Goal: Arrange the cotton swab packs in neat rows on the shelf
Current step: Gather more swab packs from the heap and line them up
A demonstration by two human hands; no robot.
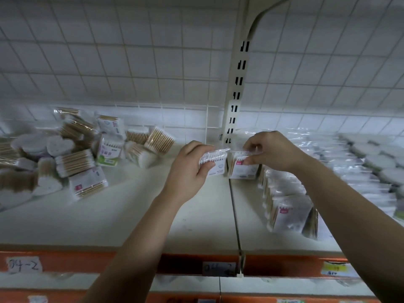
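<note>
Left hand: the left hand (190, 171) reaches up from the lower centre with the forearm slanting right. Its grip is curled round a cotton swab pack (215, 164), thumb in front, fingers over the top.
Right hand: the right hand (272, 152) comes in from the lower right, and its grip pinches the top edge of a second pack (242, 168).
Packs: the two stand side by side, nearly touching, either side of the seam (234, 211) between shelf boards.
Row: a row of standing packs (286, 206) runs from the right hand's pack toward the front edge.
Loose pile: a jumbled pile of swab packs (76, 158) lies on the shelf's left part.
Hard to make out: pack print is blurred. Whether the left pack rests on the shelf (153, 215) cannot be told. The wrapped goods (371, 162) far right are smeared.
Edges and room: bare shelf lies between pile and seam. The slotted upright (236, 90) rises behind the hands, and the orange price rail (76, 260) fronts the shelf.
</note>
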